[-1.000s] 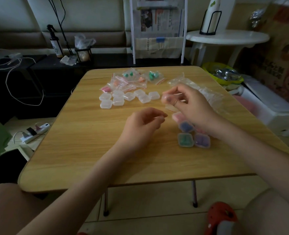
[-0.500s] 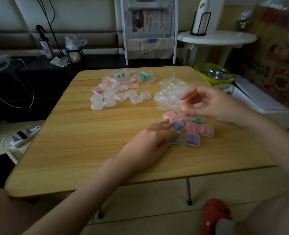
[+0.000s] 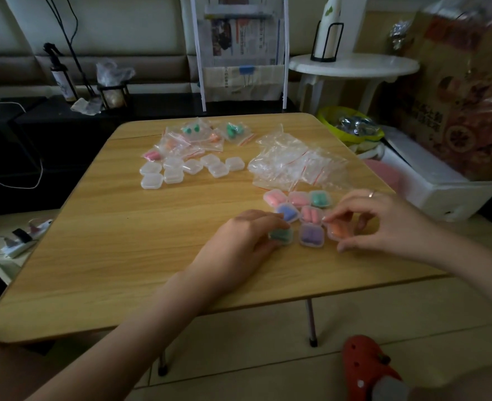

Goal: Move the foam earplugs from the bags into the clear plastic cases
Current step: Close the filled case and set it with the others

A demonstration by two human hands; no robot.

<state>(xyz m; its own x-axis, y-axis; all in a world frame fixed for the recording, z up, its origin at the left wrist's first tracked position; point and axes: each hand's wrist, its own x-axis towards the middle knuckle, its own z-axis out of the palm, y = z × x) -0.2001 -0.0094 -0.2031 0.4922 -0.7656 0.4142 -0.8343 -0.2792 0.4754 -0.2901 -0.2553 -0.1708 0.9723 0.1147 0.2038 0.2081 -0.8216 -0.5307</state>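
Clearly the wooden table [image 3: 123, 256] is sorted by stage: bags with earplugs [image 3: 207, 134] at the far edge, empty clear cases [image 3: 181, 170] just in front of them, emptied bags [image 3: 291, 163] heaped to the right, filled cases [image 3: 297, 211] clustered nearest the person. The right hand [image 3: 383, 224] curls thumb and fingertips around an orange-filled case [image 3: 338, 230], probably setting it into that cluster. The left hand [image 3: 239, 244] lies with loosely bent fingers on a green-filled case [image 3: 281, 235], seemingly steadying it.

No legible text anywhere.
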